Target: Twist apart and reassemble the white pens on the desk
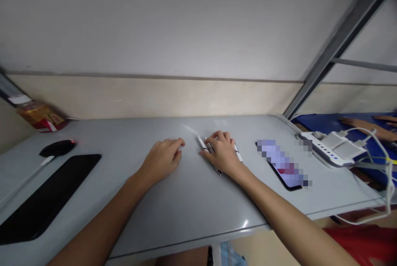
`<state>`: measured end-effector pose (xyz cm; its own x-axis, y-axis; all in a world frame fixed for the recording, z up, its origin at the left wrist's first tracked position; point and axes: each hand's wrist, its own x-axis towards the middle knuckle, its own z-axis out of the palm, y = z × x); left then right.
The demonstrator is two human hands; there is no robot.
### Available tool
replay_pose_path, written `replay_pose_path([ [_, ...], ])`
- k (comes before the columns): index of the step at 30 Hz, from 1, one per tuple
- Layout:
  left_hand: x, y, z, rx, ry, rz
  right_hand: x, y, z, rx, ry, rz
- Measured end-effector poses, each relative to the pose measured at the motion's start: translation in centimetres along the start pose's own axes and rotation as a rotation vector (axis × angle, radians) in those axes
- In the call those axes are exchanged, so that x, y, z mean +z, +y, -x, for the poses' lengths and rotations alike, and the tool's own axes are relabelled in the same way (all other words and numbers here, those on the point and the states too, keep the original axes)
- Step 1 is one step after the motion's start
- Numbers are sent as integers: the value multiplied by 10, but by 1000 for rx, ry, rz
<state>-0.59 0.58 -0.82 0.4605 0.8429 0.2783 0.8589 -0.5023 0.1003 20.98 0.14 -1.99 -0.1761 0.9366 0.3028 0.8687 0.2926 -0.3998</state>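
Several white pens (202, 143) with dark bands and silvery tips lie side by side on the grey table, mostly hidden under my right hand (222, 150). That hand reaches over them from above, its fingers bent down onto the middle pens and its thumb across the left one. At the right edge of the group, another white pen (238, 153) shows beyond my fingers. To the left of the pens, my left hand (163, 157) hovers at or just above the tabletop. Its fingers are loosely bent, the thumb is apart from them, and it holds nothing.
On the right are a phone (281, 166) with its screen lit and a white power strip (330, 150) with chargers and cables. A black mouse (58, 148), a long black pad (51, 195) and a bottle (41, 115) stand left. Another person's hand (369, 128) rests beyond the metal post.
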Motion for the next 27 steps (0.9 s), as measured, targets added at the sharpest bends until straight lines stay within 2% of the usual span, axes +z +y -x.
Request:
replay_pose_path([
  [5,0,-1,0,20,22,-5,0,1,2,5,-39,165],
  [10,1,-2,0,21,0,-12,-6,2,1,143,-78,242],
  [14,2,-2,0,23,-14,-2,-10,-5,0,291,-180,262],
  [16,2,-2,0,27,-19,9,-11,-8,0,316,-218,258],
  [27,4,-3,0,24,18,101,2,-9,3,96,-145,277],
])
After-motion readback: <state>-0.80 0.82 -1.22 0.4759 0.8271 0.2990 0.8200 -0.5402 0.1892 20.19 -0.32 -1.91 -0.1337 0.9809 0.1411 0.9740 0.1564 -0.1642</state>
